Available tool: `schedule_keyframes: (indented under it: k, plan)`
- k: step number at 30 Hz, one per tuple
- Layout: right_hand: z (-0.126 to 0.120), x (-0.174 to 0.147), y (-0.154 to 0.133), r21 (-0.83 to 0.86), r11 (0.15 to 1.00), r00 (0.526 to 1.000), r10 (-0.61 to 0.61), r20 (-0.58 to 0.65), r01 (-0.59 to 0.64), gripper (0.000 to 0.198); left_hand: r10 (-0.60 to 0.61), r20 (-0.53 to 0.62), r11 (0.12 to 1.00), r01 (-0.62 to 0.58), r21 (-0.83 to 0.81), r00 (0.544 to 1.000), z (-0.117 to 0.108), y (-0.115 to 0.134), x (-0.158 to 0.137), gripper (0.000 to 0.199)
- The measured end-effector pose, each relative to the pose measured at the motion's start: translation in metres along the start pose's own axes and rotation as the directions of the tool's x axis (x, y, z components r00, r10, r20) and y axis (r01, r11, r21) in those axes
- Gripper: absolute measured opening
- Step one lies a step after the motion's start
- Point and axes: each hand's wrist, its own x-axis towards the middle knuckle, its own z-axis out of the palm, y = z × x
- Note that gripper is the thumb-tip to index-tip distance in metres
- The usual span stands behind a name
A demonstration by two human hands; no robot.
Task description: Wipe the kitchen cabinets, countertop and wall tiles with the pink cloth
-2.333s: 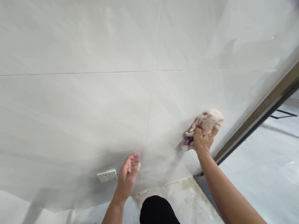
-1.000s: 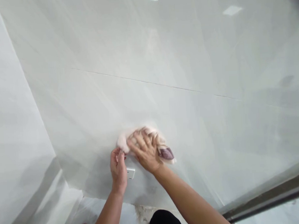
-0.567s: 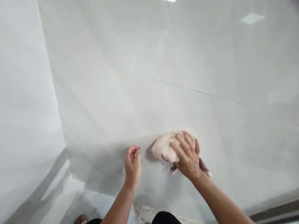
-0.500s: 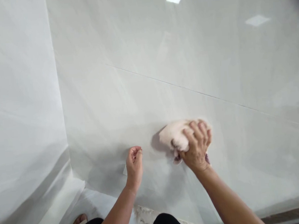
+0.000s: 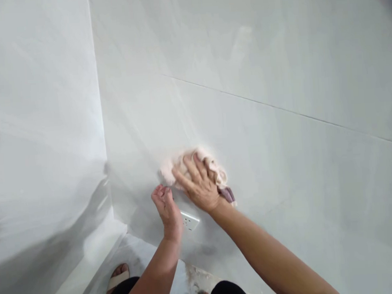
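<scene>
Pressed against the pale glossy wall (image 5: 284, 167), a crumpled cream-pink cloth (image 5: 218, 172) lies under my right hand (image 5: 198, 182). The fingers of that hand are laid over the cloth and grip it; a mauve patch of the cloth sticks out by the wrist. Just left and slightly below, my left hand (image 5: 167, 207) is curled closed near the cloth's lower left edge, with nothing visible in it. A white wall socket (image 5: 189, 221) shows partly behind my left wrist.
A second pale wall (image 5: 39, 108) meets this one at a corner on the left. A thin seam (image 5: 263, 103) slants across the wall above the hands. Below are the floor, a ledge and my sandalled foot (image 5: 119, 274).
My right hand has slid the cloth leftward along the wall, close to my left hand, and its fingers lie flatter. The view has shifted, and the socket shows more.
</scene>
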Motion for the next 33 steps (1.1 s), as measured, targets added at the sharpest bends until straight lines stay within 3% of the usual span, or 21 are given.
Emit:
schedule_keyframes:
  k: [3, 6, 11, 14, 17, 19, 23, 25, 27, 28, 30, 33]
  plan:
    - [0.000, -0.035, -0.014, 0.027, 1.000, 0.998, 0.000, 0.057, -0.001, 0.038, -0.029, -0.047, 0.999, 0.028, -0.022, 0.998, -0.006, -0.001, 0.007, 0.028]
    - [-0.015, -0.064, -0.013, 0.022, 0.999, 0.996, 0.029, 0.080, -0.031, 0.036, -0.056, -0.008, 0.998, 0.056, 0.005, 0.998, -0.009, -0.002, 0.006, 0.026]
    - [-0.054, -0.084, 0.026, -0.029, 0.996, 0.997, 0.082, 0.008, -0.082, 0.028, -0.053, 0.063, 0.998, 0.051, 0.032, 0.997, -0.005, -0.003, -0.002, 0.024]
    - [-0.079, -0.053, 0.063, -0.124, 0.990, 0.975, 0.046, -0.216, -0.074, 0.031, -0.076, 0.049, 0.997, 0.075, 0.015, 0.996, 0.000, -0.006, -0.007, 0.021]
    - [-0.096, 0.008, 0.083, -0.277, 0.958, 0.842, -0.092, -0.532, -0.070, 0.047, -0.091, 0.058, 0.996, 0.091, 0.001, 0.994, 0.002, -0.011, -0.013, 0.021]
    - [-0.096, 0.050, 0.077, -0.279, 0.954, 0.799, -0.082, -0.596, -0.111, 0.059, -0.100, 0.064, 0.995, 0.100, -0.002, 0.993, 0.002, -0.012, -0.014, 0.021]
    - [-0.057, 0.101, 0.032, -0.221, 0.970, 0.859, -0.024, -0.512, -0.104, 0.063, -0.106, 0.022, 0.994, 0.106, 0.001, 0.994, -0.001, -0.006, -0.006, 0.023]
    - [-0.020, 0.101, 0.004, -0.177, 0.984, 0.921, -0.074, -0.383, 0.006, 0.058, -0.119, -0.043, 0.993, 0.119, 0.000, 0.992, -0.005, 0.002, 0.002, 0.024]
    - [0.021, 0.085, -0.021, -0.074, 0.985, 0.971, -0.168, -0.172, 0.157, 0.055, -0.116, -0.106, 0.993, 0.117, 0.004, 0.988, -0.009, 0.010, 0.009, 0.025]
    - [0.040, 0.072, -0.030, 0.000, 0.975, 0.974, -0.222, -0.055, 0.222, 0.055, -0.106, -0.124, 0.994, 0.107, 0.000, 0.987, -0.011, 0.012, 0.012, 0.027]
    - [0.075, 0.040, -0.043, 0.144, 0.939, 0.935, -0.331, 0.129, 0.313, 0.055, -0.113, -0.139, 0.993, 0.109, -0.038, 0.984, -0.016, 0.011, 0.018, 0.030]
    - [0.108, -0.007, -0.044, 0.208, 0.906, 0.872, -0.414, 0.261, 0.368, 0.051, -0.209, -0.113, 0.977, 0.203, -0.062, 0.971, -0.021, -0.003, 0.022, 0.030]
